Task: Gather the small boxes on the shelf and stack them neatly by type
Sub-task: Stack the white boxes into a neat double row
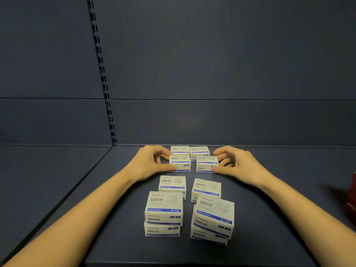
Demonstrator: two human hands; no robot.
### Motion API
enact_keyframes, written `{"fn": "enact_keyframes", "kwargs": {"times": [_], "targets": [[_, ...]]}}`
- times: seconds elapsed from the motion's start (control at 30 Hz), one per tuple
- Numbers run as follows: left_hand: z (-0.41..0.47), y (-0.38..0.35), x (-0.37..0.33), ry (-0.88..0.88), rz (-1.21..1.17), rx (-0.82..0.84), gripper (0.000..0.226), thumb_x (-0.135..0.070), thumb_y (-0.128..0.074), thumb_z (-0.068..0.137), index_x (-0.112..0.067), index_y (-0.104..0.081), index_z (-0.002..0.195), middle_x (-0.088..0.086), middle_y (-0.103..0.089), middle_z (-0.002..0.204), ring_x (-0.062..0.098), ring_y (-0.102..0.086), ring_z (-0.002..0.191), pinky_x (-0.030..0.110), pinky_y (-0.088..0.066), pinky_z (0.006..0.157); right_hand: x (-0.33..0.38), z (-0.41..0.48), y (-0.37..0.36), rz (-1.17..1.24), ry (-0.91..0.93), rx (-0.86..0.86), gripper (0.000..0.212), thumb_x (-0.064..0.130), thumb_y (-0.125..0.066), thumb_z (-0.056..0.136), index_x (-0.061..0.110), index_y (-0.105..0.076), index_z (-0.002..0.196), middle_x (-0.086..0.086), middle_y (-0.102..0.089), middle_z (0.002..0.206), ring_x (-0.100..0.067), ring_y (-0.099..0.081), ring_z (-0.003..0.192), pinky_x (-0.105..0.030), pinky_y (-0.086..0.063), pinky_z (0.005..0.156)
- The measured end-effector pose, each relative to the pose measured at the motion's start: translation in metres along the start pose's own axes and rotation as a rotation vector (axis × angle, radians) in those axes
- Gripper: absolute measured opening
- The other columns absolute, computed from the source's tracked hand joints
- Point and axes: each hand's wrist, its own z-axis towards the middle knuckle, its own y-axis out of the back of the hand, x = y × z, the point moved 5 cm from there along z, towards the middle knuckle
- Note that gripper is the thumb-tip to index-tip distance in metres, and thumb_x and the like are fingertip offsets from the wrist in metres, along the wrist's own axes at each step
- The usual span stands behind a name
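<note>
Several small white paper-clip boxes with blue stripes stand in two columns on the dark shelf (269,237). Nearest me are a left stack (163,212) and a slightly skewed right stack (212,220), each two boxes high. Behind them stand a left box stack (172,185) and a right one (206,188). Farther back, my left hand (152,162) pinches the left side of a two-high stack (180,163), thumb at its base. My right hand (237,163) holds the right side of another two-high stack (206,164). Two more boxes (189,150) stand at the back.
The shelf's dark back wall (212,122) rises right behind the rearmost boxes. A slotted upright (107,105) runs down the back corner at left. A seam in the shelf surface runs diagonally at left. Something red and blurred (352,199) sits at the right edge.
</note>
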Motion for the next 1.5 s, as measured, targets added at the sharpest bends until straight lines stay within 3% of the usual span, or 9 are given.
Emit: {"fn": "enact_keyframes", "kwargs": {"times": [0.37,0.57,0.7,0.83,0.97,1.07,1.17,1.33,1.5], "targets": [[-0.001,0.000,-0.002,-0.039,0.089,-0.052,0.045,-0.037,-0.076,0.069,-0.019,-0.068,0.110,-0.004,-0.064,0.098,0.006,-0.047,0.063,0.014,-0.039,0.061,0.003,0.009,-0.009,0.036,0.005,-0.080,0.037,0.011,-0.080,0.069,0.017,-0.066,0.102,-0.002,-0.070,0.098,-0.011,-0.070,0.078,-0.007,-0.051,0.069],[-0.004,0.003,-0.010,-0.072,0.146,-0.049,0.038,-0.045,-0.070,0.073,-0.032,-0.066,0.108,-0.012,-0.058,0.089,0.002,-0.048,0.069,0.010,-0.035,0.060,0.011,0.006,-0.005,-0.025,0.051,-0.081,0.038,0.017,-0.081,0.069,0.019,-0.065,0.104,0.003,-0.064,0.100,-0.010,-0.066,0.073,-0.009,-0.051,0.066],[-0.012,0.016,-0.020,-0.050,-0.029,0.055,0.038,-0.057,-0.069,0.064,-0.030,-0.071,0.092,-0.013,-0.065,0.086,0.003,-0.054,0.069,0.013,-0.043,0.066,0.024,-0.002,0.012,-0.019,0.160,-0.163,0.017,0.022,-0.076,0.074,0.030,-0.067,0.085,0.006,-0.065,0.087,-0.008,-0.053,0.065,-0.016,-0.045,0.066],[-0.027,0.019,-0.027,-0.080,-0.180,0.389,0.033,-0.048,-0.076,0.063,-0.025,-0.073,0.086,0.007,-0.070,0.087,0.012,-0.055,0.070,0.020,-0.044,0.066,0.038,-0.015,0.012,0.057,0.217,0.039,0.006,0.025,-0.073,0.075,0.027,-0.072,0.081,0.009,-0.068,0.073,-0.004,-0.052,0.064,-0.016,-0.044,0.064],[-0.033,0.016,-0.023,-0.019,-0.176,0.531,0.033,-0.036,-0.080,0.063,-0.023,-0.070,0.092,0.018,-0.067,0.088,0.014,-0.057,0.071,0.019,-0.045,0.064,0.046,-0.026,-0.001,0.066,0.190,0.286,0.026,0.040,-0.074,0.064,0.022,-0.073,0.083,0.001,-0.069,0.076,-0.002,-0.056,0.064,-0.016,-0.046,0.062],[-0.033,0.016,-0.021,-0.015,-0.136,0.546,0.029,-0.020,-0.079,0.070,-0.020,-0.067,0.096,0.008,-0.068,0.086,0.011,-0.060,0.071,0.023,-0.049,0.069,0.047,-0.029,-0.002,0.021,0.171,0.348,0.032,0.043,-0.076,0.060,0.025,-0.072,0.085,0.003,-0.069,0.085,-0.012,-0.062,0.077,-0.023,-0.050,0.072],[-0.033,0.015,-0.021,-0.021,-0.120,0.526,0.028,-0.018,-0.078,0.071,-0.017,-0.067,0.097,0.017,-0.068,0.090,0.017,-0.060,0.073,0.032,-0.049,0.074,0.047,-0.032,-0.002,-0.021,0.168,0.395,0.035,0.044,-0.077,0.058,0.029,-0.070,0.088,0.012,-0.068,0.089,-0.012,-0.061,0.086,-0.026,-0.050,0.079],[-0.031,0.017,-0.023,-0.036,-0.112,0.443,0.029,-0.023,-0.080,0.068,-0.017,-0.069,0.094,0.022,-0.070,0.084,0.031,-0.065,0.071,0.042,-0.053,0.074,0.046,-0.035,-0.005,-0.047,0.146,0.428,0.032,0.032,-0.083,0.062,0.027,-0.067,0.090,0.013,-0.065,0.082,-0.008,-0.056,0.073,-0.023,-0.049,0.070],[-0.026,0.017,-0.022,-0.038,-0.137,0.334,0.030,-0.017,-0.083,0.064,-0.014,-0.069,0.090,0.011,-0.073,0.080,0.019,-0.070,0.071,0.026,-0.057,0.071,0.044,-0.035,-0.005,-0.048,0.135,0.411,0.026,0.022,-0.081,0.067,0.023,-0.068,0.089,0.003,-0.070,0.086,-0.015,-0.064,0.071,-0.027,-0.055,0.070]]}}
